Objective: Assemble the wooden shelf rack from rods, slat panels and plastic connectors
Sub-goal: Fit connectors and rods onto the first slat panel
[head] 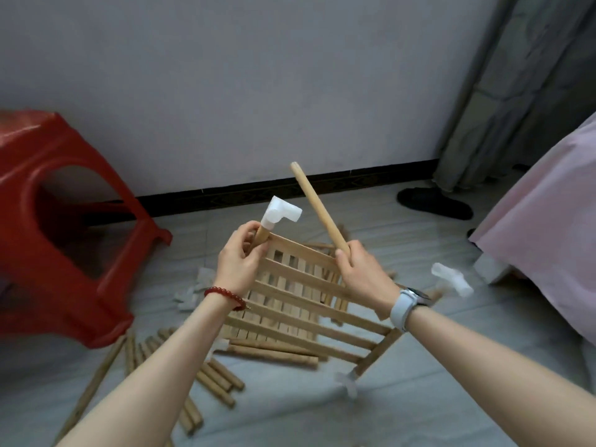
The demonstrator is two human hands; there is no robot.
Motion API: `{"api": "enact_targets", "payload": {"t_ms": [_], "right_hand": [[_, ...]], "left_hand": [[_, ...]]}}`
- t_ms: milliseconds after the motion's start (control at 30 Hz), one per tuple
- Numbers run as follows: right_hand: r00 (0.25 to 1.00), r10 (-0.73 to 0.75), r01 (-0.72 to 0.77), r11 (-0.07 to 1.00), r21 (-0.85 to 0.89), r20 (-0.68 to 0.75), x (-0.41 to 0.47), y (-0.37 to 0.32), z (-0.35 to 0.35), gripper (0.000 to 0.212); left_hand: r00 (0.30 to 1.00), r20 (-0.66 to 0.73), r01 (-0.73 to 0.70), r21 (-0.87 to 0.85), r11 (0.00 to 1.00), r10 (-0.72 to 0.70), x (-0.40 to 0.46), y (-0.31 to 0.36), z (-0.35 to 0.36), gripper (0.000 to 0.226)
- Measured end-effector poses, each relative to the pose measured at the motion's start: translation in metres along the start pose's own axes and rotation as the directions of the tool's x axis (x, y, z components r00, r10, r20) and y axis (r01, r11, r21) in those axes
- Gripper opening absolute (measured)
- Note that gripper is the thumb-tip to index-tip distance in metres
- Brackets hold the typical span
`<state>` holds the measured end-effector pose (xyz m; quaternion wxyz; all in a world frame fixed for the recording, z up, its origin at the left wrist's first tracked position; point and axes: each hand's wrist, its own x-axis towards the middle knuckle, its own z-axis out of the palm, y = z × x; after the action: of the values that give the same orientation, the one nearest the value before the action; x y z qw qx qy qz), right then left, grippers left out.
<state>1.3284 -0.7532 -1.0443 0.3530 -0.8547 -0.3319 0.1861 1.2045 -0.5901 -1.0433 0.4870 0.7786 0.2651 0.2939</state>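
both forearms reach in; left hand (237, 262) pinches slat panel (300, 295) post under white connector (282, 214). right hand (361, 272) grips rod (317, 204), long axis up-left, tip just right of connector's open socket.

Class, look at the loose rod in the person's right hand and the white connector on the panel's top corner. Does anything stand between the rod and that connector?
Nothing visible does. The right hand grips the loose rod tilted in open air, apart from the white connector, whose side socket faces right, toward it. The left hand holds the corner post below the connector, off that path.
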Motion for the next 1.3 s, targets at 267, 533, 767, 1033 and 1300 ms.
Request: {"api": "enact_targets", "payload": {"t_ms": [267,533,767,1033,1300], "right_hand": [[0.999,-0.039,0.039,0.971,-0.236,0.006,-0.039,0.04,0.037,0.008],[0.994,-0.049,0.073,0.962,-0.264,0.095,-0.065,0.043,0.049,0.01],[0.988,0.054,-0.056,0.998,0.011,0.147,-0.07,0.034,0.034,0.017],[0.989,-0.122,0.143,0.944,-0.299,0.087,-0.078,0.018,-0.004,0.02],[0.966,-0.226,0.245,0.666,-0.705,0.122,-0.095,0.024,-0.035,0.024]], "left_hand": [[0.942,0.168,0.319,-0.178,0.931,-0.291,-0.067,-0.042,0.018,0.026],[0.84,0.266,0.526,-0.188,0.83,-0.472,-0.087,-0.06,0.006,0.038],[0.749,0.429,0.658,-0.385,0.647,-0.506,-0.073,-0.034,-0.013,0.033],[0.923,0.235,0.315,-0.012,0.949,-0.304,-0.082,-0.017,-0.004,0.019],[0.931,0.21,0.305,0.0,0.952,-0.298,-0.085,-0.015,-0.006,0.027]]}}
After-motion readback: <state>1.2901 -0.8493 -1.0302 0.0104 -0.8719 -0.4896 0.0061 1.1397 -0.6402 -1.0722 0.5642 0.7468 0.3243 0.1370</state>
